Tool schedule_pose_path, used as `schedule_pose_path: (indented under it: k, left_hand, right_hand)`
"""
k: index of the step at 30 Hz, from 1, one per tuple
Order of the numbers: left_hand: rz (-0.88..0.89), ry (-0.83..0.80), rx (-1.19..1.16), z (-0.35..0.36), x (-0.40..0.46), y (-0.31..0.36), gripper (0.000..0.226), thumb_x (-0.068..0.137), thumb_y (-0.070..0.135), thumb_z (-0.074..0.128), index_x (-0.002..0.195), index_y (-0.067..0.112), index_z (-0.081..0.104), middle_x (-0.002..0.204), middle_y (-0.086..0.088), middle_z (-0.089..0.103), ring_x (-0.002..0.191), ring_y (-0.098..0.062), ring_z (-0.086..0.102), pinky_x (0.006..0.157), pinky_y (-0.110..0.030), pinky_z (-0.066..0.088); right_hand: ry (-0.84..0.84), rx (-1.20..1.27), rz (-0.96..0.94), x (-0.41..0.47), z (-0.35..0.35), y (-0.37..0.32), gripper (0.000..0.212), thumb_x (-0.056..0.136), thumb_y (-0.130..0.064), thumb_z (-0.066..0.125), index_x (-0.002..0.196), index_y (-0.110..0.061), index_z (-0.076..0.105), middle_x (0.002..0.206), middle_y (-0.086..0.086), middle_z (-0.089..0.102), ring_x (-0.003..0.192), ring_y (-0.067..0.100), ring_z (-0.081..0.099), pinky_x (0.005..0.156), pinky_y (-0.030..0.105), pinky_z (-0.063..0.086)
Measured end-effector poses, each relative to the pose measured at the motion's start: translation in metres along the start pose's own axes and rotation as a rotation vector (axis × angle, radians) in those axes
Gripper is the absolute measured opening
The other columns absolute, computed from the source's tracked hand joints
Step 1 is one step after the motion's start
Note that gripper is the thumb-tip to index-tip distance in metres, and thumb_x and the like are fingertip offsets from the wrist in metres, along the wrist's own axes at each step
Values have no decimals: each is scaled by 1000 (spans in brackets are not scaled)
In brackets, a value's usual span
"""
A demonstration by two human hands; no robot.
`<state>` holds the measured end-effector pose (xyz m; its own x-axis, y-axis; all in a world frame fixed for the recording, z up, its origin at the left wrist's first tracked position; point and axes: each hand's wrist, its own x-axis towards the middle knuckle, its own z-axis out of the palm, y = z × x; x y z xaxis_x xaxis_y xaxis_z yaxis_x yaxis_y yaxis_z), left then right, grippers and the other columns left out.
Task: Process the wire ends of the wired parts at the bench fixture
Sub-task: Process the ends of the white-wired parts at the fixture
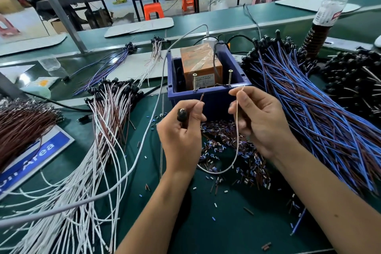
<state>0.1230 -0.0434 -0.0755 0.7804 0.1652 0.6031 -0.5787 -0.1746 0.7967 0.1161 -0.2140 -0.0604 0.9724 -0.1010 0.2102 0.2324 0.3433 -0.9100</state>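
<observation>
Green bench, centre frame — my left hand [182, 125] pinches brown wire [201, 97], right hand [254, 118] pinches white wire [237, 130]; next, I judge — onto fixture screws [194, 81].

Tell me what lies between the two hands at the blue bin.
In the head view, between the left hand and right hand lie the blue plastic bin's front wall and a heap of brown, blue and white cut insulation bits on the green bench mat.

Factory assembly floor: long green benches [206, 20], heaped wire bundles [309, 109], plastic stools [153, 10].
</observation>
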Motion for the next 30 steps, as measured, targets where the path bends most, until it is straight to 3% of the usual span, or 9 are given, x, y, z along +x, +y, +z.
schedule_pose_path:
  k: [2, 5, 7, 9, 12, 16, 21, 25, 30]
  left_hand:
    - [35, 83, 35, -1, 1, 0, 11, 101, 18, 66, 92, 21, 70, 70, 10, 67, 65, -13, 65, 66, -22, 49]
    - [28, 157, 19, -1, 3, -1, 2, 99, 19, 68, 99, 20, 67, 68, 8, 67, 64, -19, 68, 65, -27, 52]
    - [28, 186, 17, -1, 4, -1, 4, 99, 18, 69, 101, 19, 65, 68, 6, 68, 63, -21, 68, 64, -32, 54]
    - [46, 227, 45, -1, 5, 0, 4, 100, 18, 67, 99, 21, 65, 68, 5, 68, 62, -19, 66, 62, -28, 51]
    - [54, 309, 101, -1, 6, 0, 7, 100, 14, 63, 99, 21, 66, 70, 3, 67, 61, -16, 62, 61, -24, 48]
    - [47, 326, 115, -1, 8, -2, 15, 97, 9, 59, 100, 20, 69, 76, 5, 69, 68, -15, 66, 68, -22, 51]
    - [56, 297, 138, 2, 8, -3, 15, 98, 10, 61, 102, 14, 74, 79, 3, 72, 73, -12, 68, 71, -17, 49]
    - [64, 250, 156, 4, 8, -3, 16, 98, 11, 62, 106, 9, 76, 82, 2, 74, 75, -13, 70, 72, -24, 53]
    - [42, 233, 124, 5, 7, -2, 15, 98, 9, 63, 105, 10, 76, 83, 1, 74, 77, -15, 72, 73, -29, 56]
  right_hand:
    - [43, -84, -61, 0, 0, 3, 13, 95, -25, 69, 103, -14, 69, 72, 10, 70, 41, 10, 46, 37, 18, 32]
    - [40, -202, -171, -1, 0, 7, 13, 98, -17, 71, 96, -9, 61, 72, 14, 70, 41, 13, 47, 39, 20, 34]
    - [39, -286, -236, -1, -1, 8, 14, 99, -18, 71, 91, -9, 64, 74, 12, 71, 44, 14, 50, 41, 21, 39]
    - [37, -341, -289, -1, -1, 8, 10, 100, -16, 70, 93, -10, 68, 78, 9, 73, 49, 15, 54, 46, 21, 43]
    - [49, -398, -360, -3, -1, 9, 4, 98, -12, 70, 100, -13, 73, 87, 5, 76, 64, 17, 65, 58, 24, 52]
    - [96, -507, -456, -5, -1, 12, 23, 96, 0, 66, 114, -13, 73, 97, -3, 75, 87, 18, 70, 76, 24, 56]
    - [213, -527, -509, -5, -2, 13, 25, 99, 0, 62, 117, -12, 75, 96, -4, 75, 75, 17, 69, 64, 25, 55]
    - [277, -526, -506, -4, -3, 14, 25, 100, -3, 61, 119, -10, 75, 95, -3, 76, 67, 16, 67, 58, 27, 53]
    - [241, -563, -522, -5, -3, 14, 24, 100, -3, 60, 117, -11, 75, 93, -4, 75, 62, 18, 65, 55, 27, 50]
